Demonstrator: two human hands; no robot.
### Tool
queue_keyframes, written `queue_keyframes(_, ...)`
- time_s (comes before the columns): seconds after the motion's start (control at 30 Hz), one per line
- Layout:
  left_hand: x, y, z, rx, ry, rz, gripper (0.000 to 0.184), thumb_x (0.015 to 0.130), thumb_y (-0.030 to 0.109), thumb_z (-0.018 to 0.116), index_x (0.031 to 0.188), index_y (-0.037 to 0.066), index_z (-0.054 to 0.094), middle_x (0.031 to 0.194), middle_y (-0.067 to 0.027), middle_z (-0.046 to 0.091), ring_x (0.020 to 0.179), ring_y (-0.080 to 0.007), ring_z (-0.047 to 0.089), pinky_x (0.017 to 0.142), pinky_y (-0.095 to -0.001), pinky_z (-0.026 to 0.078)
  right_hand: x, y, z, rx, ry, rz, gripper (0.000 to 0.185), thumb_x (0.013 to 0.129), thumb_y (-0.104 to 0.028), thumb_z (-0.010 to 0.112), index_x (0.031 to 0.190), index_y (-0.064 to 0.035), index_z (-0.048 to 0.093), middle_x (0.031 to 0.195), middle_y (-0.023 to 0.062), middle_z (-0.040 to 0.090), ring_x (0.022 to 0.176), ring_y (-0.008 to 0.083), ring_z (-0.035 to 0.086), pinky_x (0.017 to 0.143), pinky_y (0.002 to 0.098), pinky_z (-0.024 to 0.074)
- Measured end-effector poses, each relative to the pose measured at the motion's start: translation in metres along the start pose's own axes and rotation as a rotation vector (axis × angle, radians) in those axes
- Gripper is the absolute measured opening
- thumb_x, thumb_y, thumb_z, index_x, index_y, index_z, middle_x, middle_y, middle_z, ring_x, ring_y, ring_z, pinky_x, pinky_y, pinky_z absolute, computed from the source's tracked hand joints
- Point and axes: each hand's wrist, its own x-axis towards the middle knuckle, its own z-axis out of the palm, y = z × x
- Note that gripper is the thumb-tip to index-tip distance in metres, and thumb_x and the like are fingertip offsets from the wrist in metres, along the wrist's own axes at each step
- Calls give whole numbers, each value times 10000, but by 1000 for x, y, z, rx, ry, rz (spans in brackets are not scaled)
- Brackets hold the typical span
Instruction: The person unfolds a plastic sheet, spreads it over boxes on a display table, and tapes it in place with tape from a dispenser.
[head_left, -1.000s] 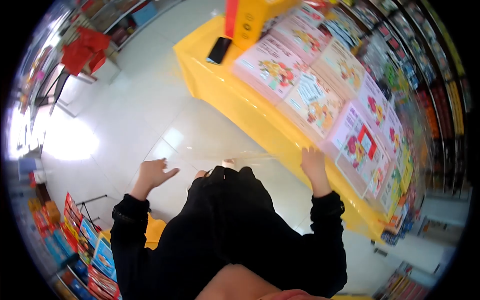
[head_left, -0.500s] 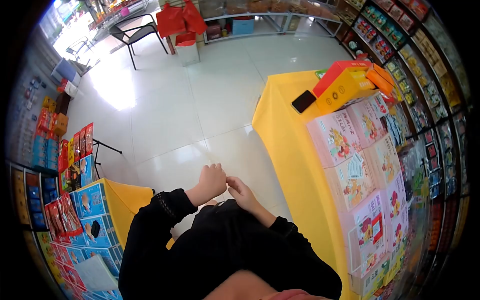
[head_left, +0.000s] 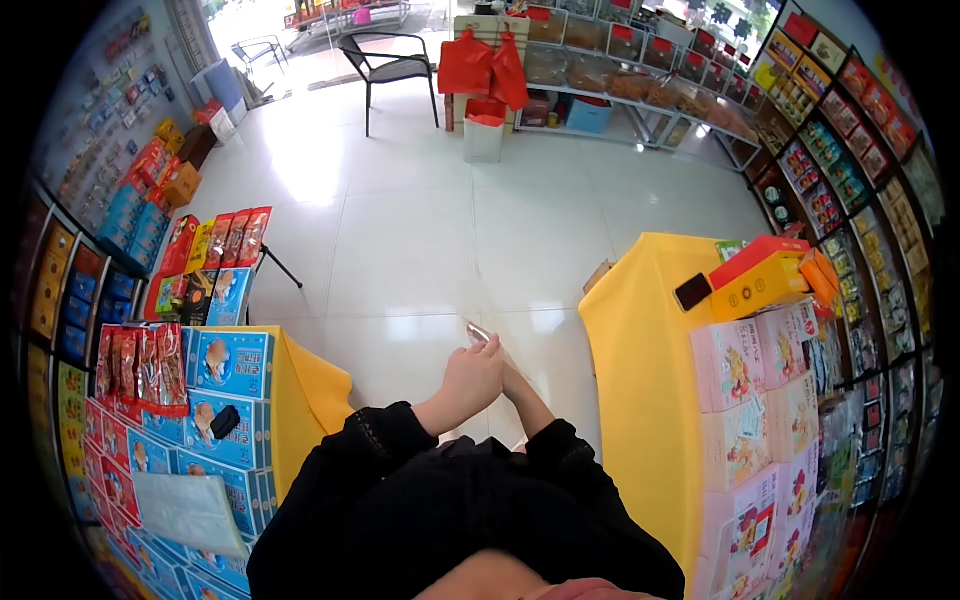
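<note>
Glossy sliver: I see a narrow, shiny brownish-silver sliver (head_left: 479, 331) near the centre of the frame, at the upper edge of the joined hands, probably held there.
Look: It slants towards the upper left, with bright glints along it; its material and full shape are too small for me to tell.
Handling: I judge it light, thin and slippery, likely to bend or crease easily.
Where to hold: I would favour a flat, gentle pinch at the end nearest the fingers.
Left hand (head_left: 468, 386): Fingers bent across the other hand; I cannot tell how far they close or what they grip.
Right hand (head_left: 515, 383): Mostly covered, its finger opening and grip hidden from me.
Flanks: Yellow cloth with blue printed cardboard boxes (head_left: 232, 362) lower left; pink floral cardboard boxes (head_left: 728, 365) lower right, near a black rectangular phone (head_left: 692, 292).
</note>
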Motion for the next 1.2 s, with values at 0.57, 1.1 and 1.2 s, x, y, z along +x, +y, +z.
queue_keyframes(0.57, 4, -29, 9, -200, -27, -138, 162, 658, 55, 466, 767, 39, 585, 1030, -103, 579, 641, -256, 601, 532, -353, 468, -22, 205, -42, 1470, 187, 213, 444, 898, -217, 264, 1270, 25, 288, 1334, 129, 290, 1226, 289, 272, 1021, 366, 218)
queue_keyframes(1.1, 31, 22, 10, -194, -196, 72, 255, 687, 64, 482, 920, 0, 562, 1059, -153, 556, 651, -278, 600, 566, -353, 477, 5, 196, -42, -172, 167, 7, 388, 861, -261, 430, 1187, -51, 430, 1072, 65, 524, 840, 142, 532, 736, 250, 425)
queue_keyframes(1.2, 21, 27, 11, -115, -149, 206, 230, 676, 70, 508, 882, -15, 561, 1073, -160, 546, 611, -287, 591, 549, -354, 475, 27, 149, -44, 205, 70, 223, 390, 864, -271, 424, 1184, -47, 433, 1113, 80, 509, 909, 163, 523, 781, 265, 413)
